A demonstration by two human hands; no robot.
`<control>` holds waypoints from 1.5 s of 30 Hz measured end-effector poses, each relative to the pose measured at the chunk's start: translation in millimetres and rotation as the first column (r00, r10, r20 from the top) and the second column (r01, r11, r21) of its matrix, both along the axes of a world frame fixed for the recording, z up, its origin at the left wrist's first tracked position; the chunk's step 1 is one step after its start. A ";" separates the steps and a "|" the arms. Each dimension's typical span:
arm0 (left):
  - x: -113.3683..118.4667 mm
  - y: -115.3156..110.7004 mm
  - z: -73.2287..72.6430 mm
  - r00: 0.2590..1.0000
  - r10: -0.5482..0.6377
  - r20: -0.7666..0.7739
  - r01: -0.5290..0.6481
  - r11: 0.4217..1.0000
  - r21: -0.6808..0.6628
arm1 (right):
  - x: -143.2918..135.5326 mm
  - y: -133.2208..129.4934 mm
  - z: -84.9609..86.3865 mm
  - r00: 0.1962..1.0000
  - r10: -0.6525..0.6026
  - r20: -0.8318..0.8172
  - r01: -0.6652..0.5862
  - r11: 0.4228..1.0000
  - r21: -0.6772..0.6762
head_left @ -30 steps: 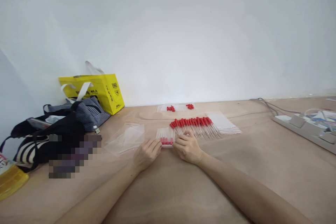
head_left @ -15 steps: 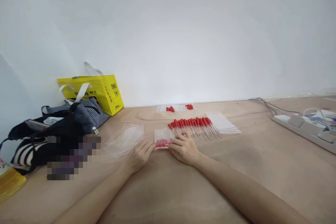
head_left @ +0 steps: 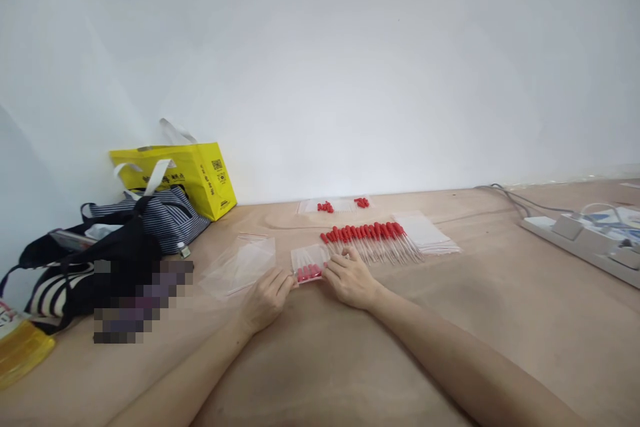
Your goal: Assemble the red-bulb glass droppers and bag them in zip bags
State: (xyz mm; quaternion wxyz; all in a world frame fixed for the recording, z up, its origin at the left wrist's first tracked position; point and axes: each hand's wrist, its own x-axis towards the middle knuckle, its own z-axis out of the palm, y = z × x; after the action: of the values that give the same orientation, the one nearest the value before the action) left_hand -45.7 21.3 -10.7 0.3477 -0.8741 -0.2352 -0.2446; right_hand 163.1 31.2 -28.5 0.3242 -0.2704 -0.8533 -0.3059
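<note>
A small clear plastic bag (head_left: 309, 257) with several red-tipped sticks inside lies before me, its near edge pinched at both ends. My left hand (head_left: 269, 295) is closed on the left corner of that edge. At the right end, my right hand (head_left: 350, 279) grips the bag with its fingers bent. Just beyond my right hand is a row of loose red-headed sticks (head_left: 367, 233) with thin pale stems. Flat clear bags (head_left: 245, 263) lie to the left of my left hand. A stack of pale bags (head_left: 429, 235) sits right of the row.
Filled bags with red tips (head_left: 340, 205) lie near the wall. On the left are a yellow bag (head_left: 215, 180), a striped pouch (head_left: 167, 217), a black bag (head_left: 120, 267) and a yellow bottle (head_left: 23, 347). A power strip (head_left: 580, 243) with cables stands at right.
The near edge of the held bag has tilted slightly, its right end a little higher. Both hands keep their grip, and my right hand has shifted slightly.
</note>
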 end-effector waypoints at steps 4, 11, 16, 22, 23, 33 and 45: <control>-0.6 -1.7 -0.7 1.000 0.019 -0.004 -0.019 1.000 -0.012 | 9.3 0.5 0.9 0.998 -0.036 0.045 0.039 0.998 -0.059; -9.4 -0.2 2.2 1.000 0.021 -0.015 -0.024 0.988 -0.154 | 22.5 -1.1 -6.1 0.985 -0.171 0.003 0.168 0.963 -0.211; 6.3 -15.0 2.8 0.993 0.099 0.067 -0.066 0.921 -0.384 | 52.0 -20.1 -7.5 0.986 -0.157 -0.057 0.130 0.936 -0.329; 20.2 5.2 -12.7 0.962 0.274 -0.020 -0.245 0.821 -0.516 | 78.8 -42.0 -6.4 0.987 -0.139 -0.082 0.094 0.908 -0.407; 19.3 13.5 -12.7 0.945 0.324 -0.040 -0.295 0.795 -0.531 | 80.5 -43.7 -5.7 0.988 -0.132 -0.081 0.087 0.906 -0.413; 10.1 54.0 6.8 0.926 0.377 -0.032 -0.336 0.781 -0.526 | 80.0 -42.0 -2.9 0.994 -0.085 -0.062 0.049 0.893 -0.447; -73.4 36.2 4.0 0.494 0.864 -0.103 -0.699 0.324 -0.637 | 80.1 -40.5 -2.1 0.993 -0.088 -0.080 0.036 0.864 -0.501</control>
State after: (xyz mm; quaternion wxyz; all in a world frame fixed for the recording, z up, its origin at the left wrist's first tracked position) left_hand -119.1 57.5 -6.7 0.0896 -0.6669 -0.7368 -0.0652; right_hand 243.2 -9.2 -30.6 0.2758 -0.3871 -0.8769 -0.0713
